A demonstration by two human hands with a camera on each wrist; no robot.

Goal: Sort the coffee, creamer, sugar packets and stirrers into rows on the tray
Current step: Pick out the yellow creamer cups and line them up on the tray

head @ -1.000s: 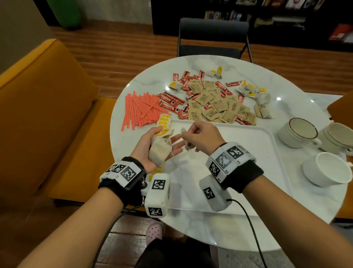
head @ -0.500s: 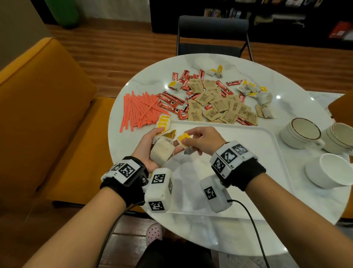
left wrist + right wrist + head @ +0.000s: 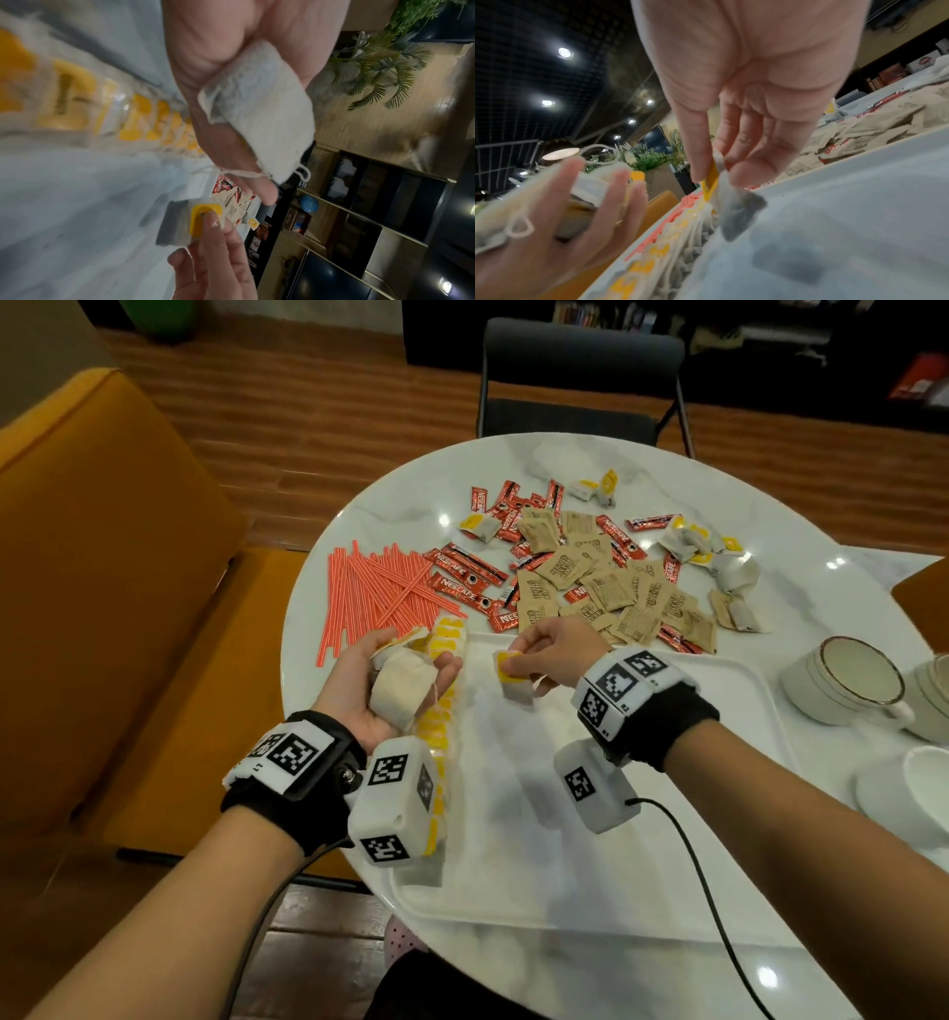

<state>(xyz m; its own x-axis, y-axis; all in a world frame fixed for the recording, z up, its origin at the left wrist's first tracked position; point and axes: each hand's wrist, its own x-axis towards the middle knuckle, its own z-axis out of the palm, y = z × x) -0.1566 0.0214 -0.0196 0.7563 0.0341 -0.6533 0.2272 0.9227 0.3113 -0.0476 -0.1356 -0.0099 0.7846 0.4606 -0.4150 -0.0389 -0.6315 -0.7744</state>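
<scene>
My right hand (image 3: 547, 654) pinches one tea bag (image 3: 513, 679) above the tray (image 3: 590, 839), my left hand (image 3: 382, 683) cups more, one row lines its left edge, while packets (image 3: 606, 577) and stirrers (image 3: 375, 598) wait on the table (image 3: 801, 516).

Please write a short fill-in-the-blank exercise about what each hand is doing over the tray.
1. The right hand pinches a tea bag by its ____ tag.
2. The left hand lies palm ____, cupping several tea bags.
3. A row of tea bags runs along the tray's ____ edge.

Missing words: yellow; up; left
</scene>
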